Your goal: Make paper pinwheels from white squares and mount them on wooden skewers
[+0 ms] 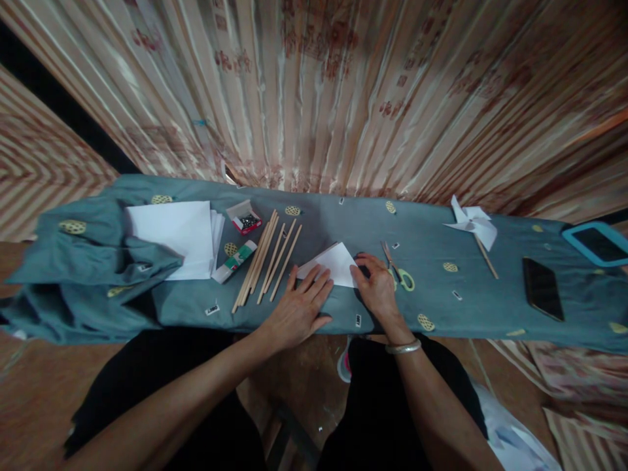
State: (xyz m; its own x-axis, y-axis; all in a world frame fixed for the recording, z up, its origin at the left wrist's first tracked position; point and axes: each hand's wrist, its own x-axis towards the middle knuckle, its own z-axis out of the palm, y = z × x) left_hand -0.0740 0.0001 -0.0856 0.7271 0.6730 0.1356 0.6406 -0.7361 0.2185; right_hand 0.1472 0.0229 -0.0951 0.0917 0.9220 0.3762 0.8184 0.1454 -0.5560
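A sheet of white paper (337, 263), folded to a triangle, lies on the cloth in front of me. My left hand (303, 306) rests on its left part with fingers stretched out flat. At the right corner, my right hand (375, 282) pinches the paper between thumb and curled fingers. Just right of that hand lie scissors (405, 280) with pale green handles, partly hidden by it. Several thin wooden sticks (263, 258) lie left of my left hand.
On the left are a paper stack (171, 235), a green-and-white box (235, 261) and an opened red box (245, 219) of small metal pieces. On the right lie a paper pinwheel (473, 222) on a stick, a dark phone (542, 288) and a blue-framed device (598, 243). A curtain (314, 98) hangs behind.
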